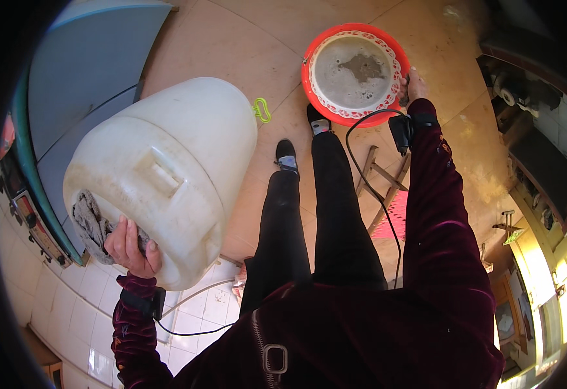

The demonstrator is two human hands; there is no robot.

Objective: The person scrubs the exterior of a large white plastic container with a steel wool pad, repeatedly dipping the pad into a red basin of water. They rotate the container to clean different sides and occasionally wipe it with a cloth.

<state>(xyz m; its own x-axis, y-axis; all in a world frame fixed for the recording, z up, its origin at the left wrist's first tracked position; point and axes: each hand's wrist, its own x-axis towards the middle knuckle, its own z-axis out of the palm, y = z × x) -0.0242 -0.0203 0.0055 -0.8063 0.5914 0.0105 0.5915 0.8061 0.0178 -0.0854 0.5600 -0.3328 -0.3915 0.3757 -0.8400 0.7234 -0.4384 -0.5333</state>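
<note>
My left hand (131, 249) lies on a grey cloth (89, 226), pressing it to the end of a large white plastic barrel (166, 146). Part of the cloth hangs over the barrel's edge. The barrel appears tilted and has a moulded recess with brownish stains. At the far right, my right hand (414, 86) grips the edge of a red plastic basin (332, 41). Something dark, too small to name, shows by its fingers. Nested within the red basin is a white basin (316, 80) with an openwork rim, holding murky grey water.
A yellow-green plastic handle (262, 110) sticks out beside the barrel. Near my right leg stands a folding stool (390, 209) with a pink woven seat. A blue-grey cabinet (93, 73) borders the left. A black cable (375, 189) hangs from my right wrist. Dark shelving (531, 146) lines the right.
</note>
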